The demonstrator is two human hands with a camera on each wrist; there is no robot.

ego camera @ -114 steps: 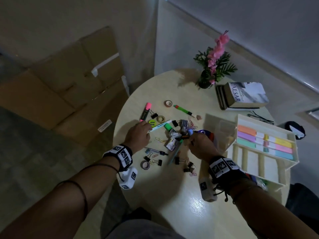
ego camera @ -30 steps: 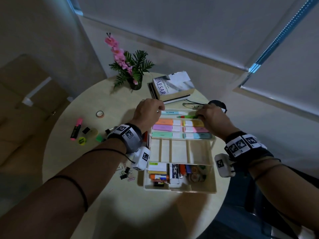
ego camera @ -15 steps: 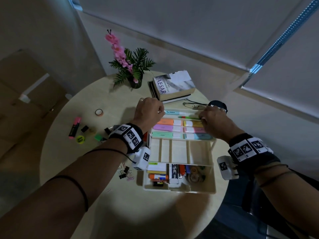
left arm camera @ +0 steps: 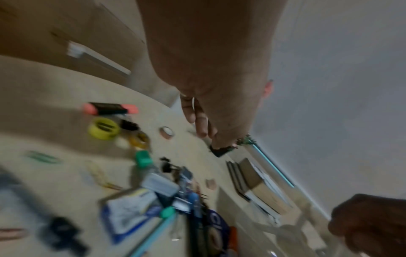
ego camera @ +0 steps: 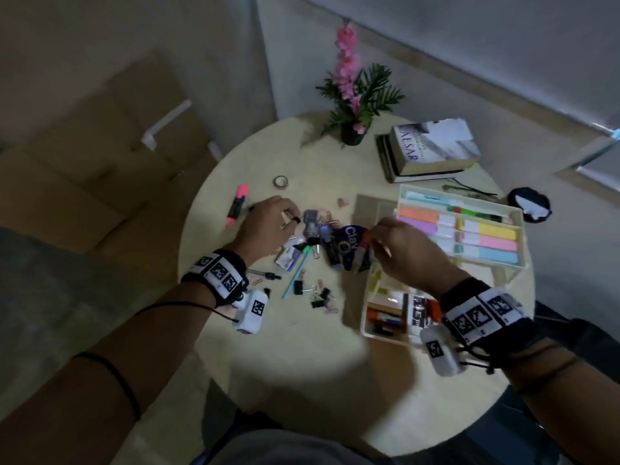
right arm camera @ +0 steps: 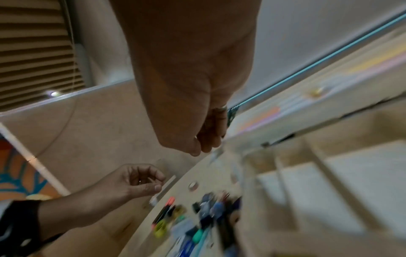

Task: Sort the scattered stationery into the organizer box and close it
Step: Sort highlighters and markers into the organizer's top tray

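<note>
Loose stationery is piled at the table's middle: a purple clay packet (ego camera: 349, 246), a teal pen (ego camera: 297, 273), black binder clips (ego camera: 318, 297) and a pink highlighter (ego camera: 238, 204). A tape roll (ego camera: 280, 181) lies farther back. The open organizer box (ego camera: 518, 236) stands to the right; its raised tray holds pastel highlighters (ego camera: 459, 229) and a green marker (ego camera: 476, 211). My left hand (ego camera: 292, 218) hovers over the pile's left side, fingers loosely curled and holding nothing (right arm camera: 142, 180). My right hand (ego camera: 379, 236) hangs beside the clay packet, and I see nothing between its fingertips (right arm camera: 204, 146).
A potted pink flower (ego camera: 355, 105) and stacked books (ego camera: 432, 149) stand at the back of the round table. Glasses (ego camera: 469, 191) and a black object (ego camera: 528, 204) lie behind the box. Cardboard boxes (ego camera: 100, 146) sit on the floor to the left.
Both hands have left the far row of the box's tray and come back over the pile at the table's middle. The head view has swung left.
</note>
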